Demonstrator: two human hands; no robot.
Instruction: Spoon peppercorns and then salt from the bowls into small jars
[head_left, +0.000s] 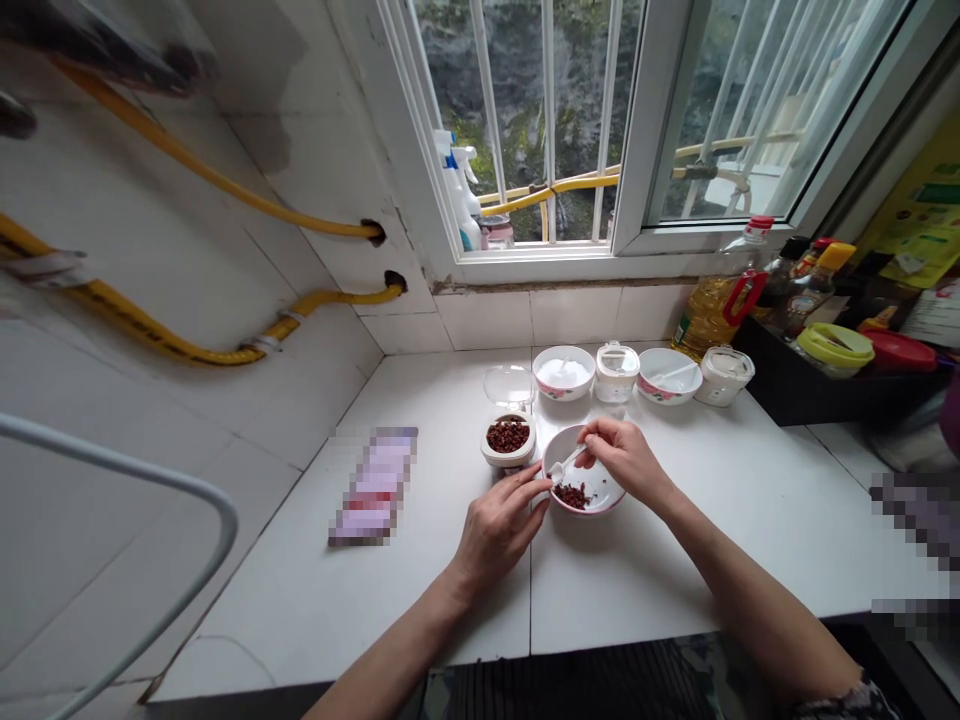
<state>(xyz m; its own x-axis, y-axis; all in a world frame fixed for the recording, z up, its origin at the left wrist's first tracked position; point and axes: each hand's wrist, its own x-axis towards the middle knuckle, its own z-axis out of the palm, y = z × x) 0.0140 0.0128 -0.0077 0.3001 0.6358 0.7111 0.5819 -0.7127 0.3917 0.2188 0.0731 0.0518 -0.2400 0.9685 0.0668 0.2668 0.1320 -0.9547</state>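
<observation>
My right hand (613, 452) pinches the handle of a small white spoon (564, 465), whose head is over the left part of a white bowl (611, 492) with a pinkish-red rim. Dark reddish-brown bits (574, 496) lie in the bottom of that bowl. At the bowl's left rim, my left hand (504, 522) rests its fingertips, with its fingers stretched out. Just behind my left hand stands a white container (508, 457) with its clear lid (509, 386) flipped up; it is filled with similar dark bits.
Along the back stand a bowl of white powder (564, 373), a lidded jar (617, 371), a bowl with a white spoon (670, 377) and another jar (724, 376). An oil bottle (716, 300) and a black condiment box (795, 385) are at right. A blurred purple packet (379, 485) lies left.
</observation>
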